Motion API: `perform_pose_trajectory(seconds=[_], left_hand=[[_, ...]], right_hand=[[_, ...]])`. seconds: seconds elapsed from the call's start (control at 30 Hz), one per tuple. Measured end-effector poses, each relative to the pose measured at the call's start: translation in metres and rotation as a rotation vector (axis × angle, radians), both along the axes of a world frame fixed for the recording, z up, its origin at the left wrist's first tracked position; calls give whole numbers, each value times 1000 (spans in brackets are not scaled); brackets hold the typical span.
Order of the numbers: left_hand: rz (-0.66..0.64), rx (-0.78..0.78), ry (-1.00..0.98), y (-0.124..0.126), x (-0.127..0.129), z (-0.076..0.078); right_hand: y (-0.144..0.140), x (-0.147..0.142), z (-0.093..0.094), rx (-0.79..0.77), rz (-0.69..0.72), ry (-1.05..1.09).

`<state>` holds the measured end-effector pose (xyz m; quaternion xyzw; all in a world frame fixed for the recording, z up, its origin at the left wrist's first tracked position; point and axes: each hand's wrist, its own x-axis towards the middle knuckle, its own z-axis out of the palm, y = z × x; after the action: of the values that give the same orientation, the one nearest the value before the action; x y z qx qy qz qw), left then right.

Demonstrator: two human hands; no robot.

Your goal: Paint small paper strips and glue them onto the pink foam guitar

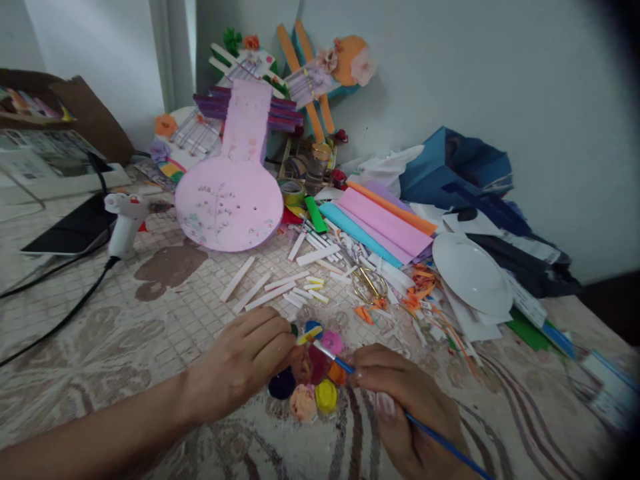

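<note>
My right hand (407, 400) is closed round a blue-handled paintbrush (345, 364). Its bristles meet, or nearly meet, a small yellow-painted strip (310, 335), which my left hand (250, 353) pinches at one end. Below both hands lies a paint palette with several round wells, among them yellow paint (327, 396), peach paint (303, 403), pink paint (331, 343) and dark blue paint (281, 385). Just beyond the palette, several short yellow strips (316, 288) rest beside longer white strips (270, 295). The left fingertips partly cover the palette's left side.
On the left stand a white glue gun (123, 223) with its cable and a black tablet (70, 225). A pink guitar-shaped craft (230, 207) leans at the back. Gold-handled scissors (370, 285), coloured paper (383, 227), a white plate (473, 272) and a blue bag (455, 170) lie to the right.
</note>
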<state>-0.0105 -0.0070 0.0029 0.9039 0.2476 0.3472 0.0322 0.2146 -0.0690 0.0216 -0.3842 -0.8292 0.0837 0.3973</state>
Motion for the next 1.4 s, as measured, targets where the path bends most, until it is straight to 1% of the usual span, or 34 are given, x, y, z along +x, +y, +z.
perform_pose_trajectory(seconds=[0.1, 0.23, 0.33, 0.47, 0.6, 0.7, 0.83, 0.87, 1.0, 1.03, 1.17, 1.3, 1.4], left_hand=[[0, -5, 3, 0, -1, -1], [2, -3, 2, 0, -1, -1], [1, 1, -2, 0, -1, -1], [-11, -7, 8, 0, -1, -1], [-23, -1, 11, 1, -1, 0], [-17, -16, 20, 0, -2, -1], [-16, -14, 1, -1, -2, -2], [-15, -10, -5, -1, -2, -3], [-3, 0, 0, -1, -2, -3], [-2, 3, 2, -1, -1, -3], [2, 16, 2, -1, -2, -3], [-7, 26, 4, 0, -2, -3], [-9, 38, -9, 0, -2, -2]], right_hand=[[-1, 1, -1, -11, 38, -3], [-2, 1, 0, -34, -19, 16], [-2, 1, 1, -28, 46, 6], [0, 1, 1, -36, -25, 29], [-1, 2, 0, -34, 65, 42], [-3, 4, -1, -34, 5, 28], [-3, 5, -2, -38, 66, 21], [-3, 6, -2, -40, 47, 20], [-2, 6, -3, 7, -127, 62], [-2, 6, -3, 12, -136, 71], [-1, 5, -4, 38, -89, 29], [1, 5, -3, 32, -115, 54], [2, 5, -2, 49, -86, 33]])
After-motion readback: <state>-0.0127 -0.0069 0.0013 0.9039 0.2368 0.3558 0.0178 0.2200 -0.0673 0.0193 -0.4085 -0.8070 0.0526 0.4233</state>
